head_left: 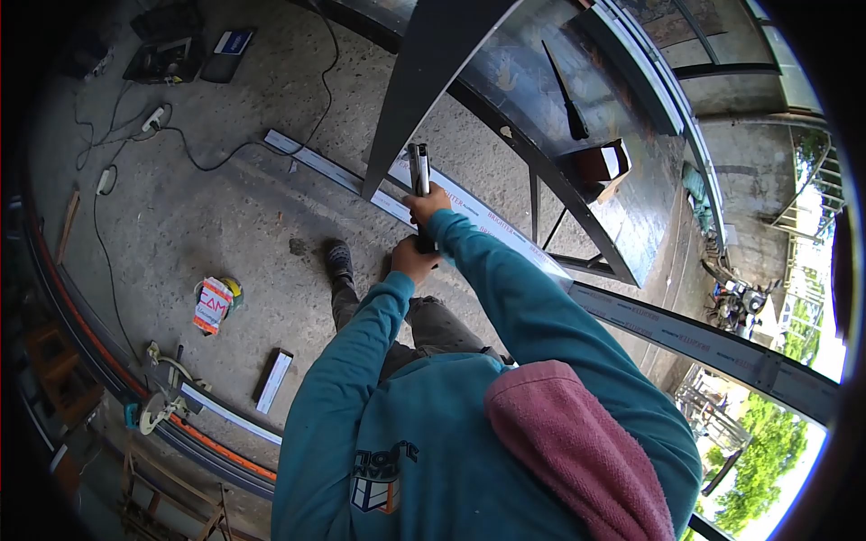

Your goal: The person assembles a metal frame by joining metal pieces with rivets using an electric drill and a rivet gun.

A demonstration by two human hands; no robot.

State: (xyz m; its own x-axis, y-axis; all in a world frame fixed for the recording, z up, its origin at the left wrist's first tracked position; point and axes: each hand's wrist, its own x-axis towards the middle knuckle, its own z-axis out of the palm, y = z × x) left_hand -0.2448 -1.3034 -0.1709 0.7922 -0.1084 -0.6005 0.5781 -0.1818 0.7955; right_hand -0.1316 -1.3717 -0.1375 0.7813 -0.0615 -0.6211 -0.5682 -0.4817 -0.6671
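Observation:
My right hand (pixel 429 204) is closed around the middle of a slim silver-and-black hand tool (pixel 419 168), whose exact kind I cannot make out. The tool's bright end points away from me. Nearer my body, my left hand (pixel 416 261) is wrapped about its dark lower part (pixel 425 241); my fingers partly hide it. Beneath the tool runs a long metal profile (pixel 510 236) with printed protective film. A wide dark upright panel (pixel 410 95) rises just beyond my hands, its lower tip at the profile.
A glass-topped table (pixel 519 77) on the right bears an open box (pixel 600 169) and a dark pointed tool (pixel 566 95). Cables (pixel 203 165) cross the concrete floor. An orange-white packet (pixel 212 305), a short profile piece (pixel 273 380) and a cutting machine (pixel 162 406) are at left.

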